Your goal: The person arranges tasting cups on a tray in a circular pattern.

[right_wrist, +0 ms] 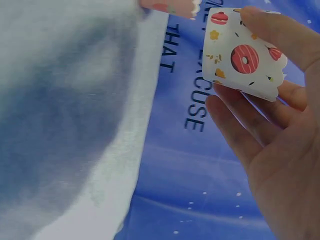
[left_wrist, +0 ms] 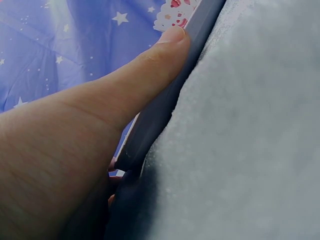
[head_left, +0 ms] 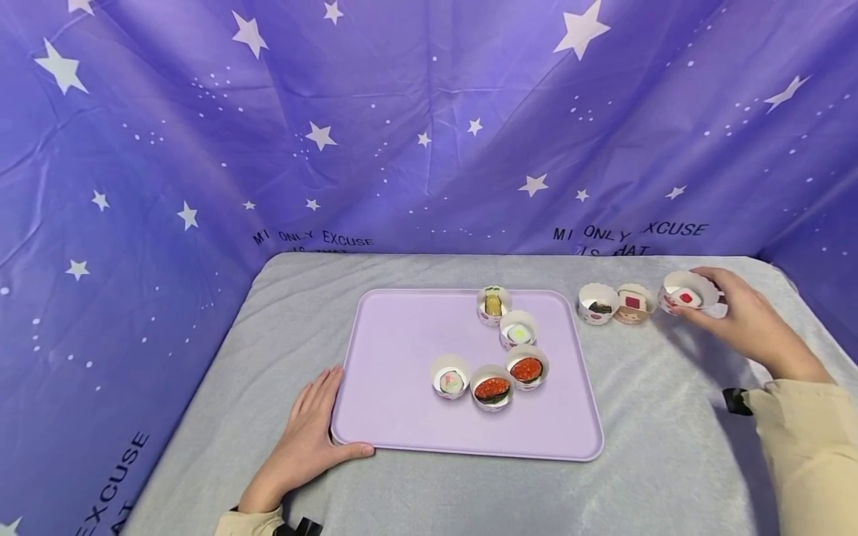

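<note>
My right hand (head_left: 757,324) pinches a white paper baking cup (head_left: 685,292) between thumb and fingers, at the right of the table. The cup holds a white piece with a red centre, and in the right wrist view its wall (right_wrist: 245,59) shows a doughnut print. It appears raised off the cloth. To its left stand a cup with a dark red-topped piece (head_left: 633,303) and another with a dark green piece (head_left: 599,304). My left hand (head_left: 304,432) rests against the near left corner of the lilac tray (head_left: 395,335), fingers straight, thumb (left_wrist: 167,50) along the front edge.
On the tray's right half several cups form a curved row: a yellow piece (head_left: 493,304), a white-and-green piece (head_left: 519,332), two orange roe pieces (head_left: 526,370) and a roll slice (head_left: 451,381). Grey cloth (head_left: 469,495) covers the table; a purple star curtain (head_left: 415,149) hangs behind.
</note>
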The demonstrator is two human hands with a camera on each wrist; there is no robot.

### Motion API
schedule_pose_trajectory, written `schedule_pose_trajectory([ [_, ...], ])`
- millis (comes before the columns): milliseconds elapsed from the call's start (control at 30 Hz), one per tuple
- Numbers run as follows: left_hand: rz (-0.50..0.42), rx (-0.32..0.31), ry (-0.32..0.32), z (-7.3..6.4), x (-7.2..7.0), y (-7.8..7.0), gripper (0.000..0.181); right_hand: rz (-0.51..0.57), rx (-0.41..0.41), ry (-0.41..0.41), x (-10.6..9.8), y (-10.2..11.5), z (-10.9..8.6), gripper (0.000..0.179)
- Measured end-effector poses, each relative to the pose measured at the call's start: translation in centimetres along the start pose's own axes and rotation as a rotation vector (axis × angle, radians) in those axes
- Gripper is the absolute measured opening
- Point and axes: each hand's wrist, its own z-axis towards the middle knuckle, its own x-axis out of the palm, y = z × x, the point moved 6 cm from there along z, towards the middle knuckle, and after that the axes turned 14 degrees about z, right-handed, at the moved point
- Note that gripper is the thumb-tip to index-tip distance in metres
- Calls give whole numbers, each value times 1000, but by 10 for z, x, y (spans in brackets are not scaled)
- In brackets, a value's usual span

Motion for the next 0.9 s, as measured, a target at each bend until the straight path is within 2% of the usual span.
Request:
schedule_pose_trajectory([
  [300,1,1,-1,1,1,1,130,24,-31,-2,0,21,4,67],
  [500,4,1,0,1,2,1,130,16,-38,5,6,34,5,65],
  [733,9,6,-7,0,2,1,130,23,-100,28,14,50,7,63],
  [900,9,5,-6,1,1,0,129,30,-105,53,21,59,8,65],
])
